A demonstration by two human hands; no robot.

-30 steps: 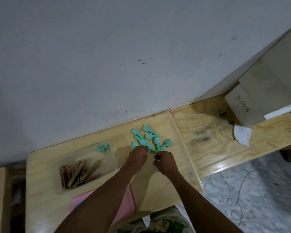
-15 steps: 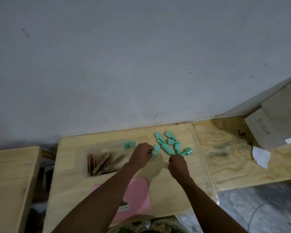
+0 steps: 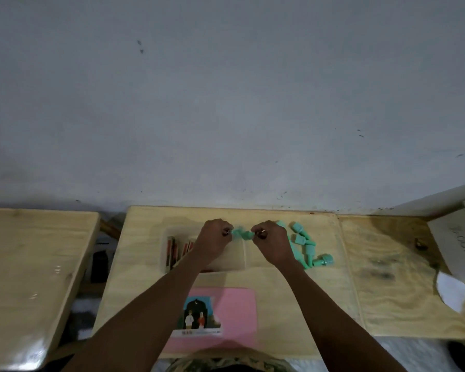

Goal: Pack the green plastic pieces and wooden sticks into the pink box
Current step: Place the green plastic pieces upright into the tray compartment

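Here the left hand [image 3: 214, 241] and right hand [image 3: 273, 242] each pinch one end of a short run of green plastic pieces [image 3: 240, 234], its long axis lying across, hand to hand, above the clear tray [image 3: 239, 261]. Both fists are curled tight, fingers closed on the green ends. Just right of the right hand, loose green pieces [image 3: 305, 245] lie scattered, pointing various ways. Under the left wrist the wooden sticks [image 3: 172, 249] lie in the tray. The pink box [image 3: 234, 315] sits nearer the body, between the forearms.
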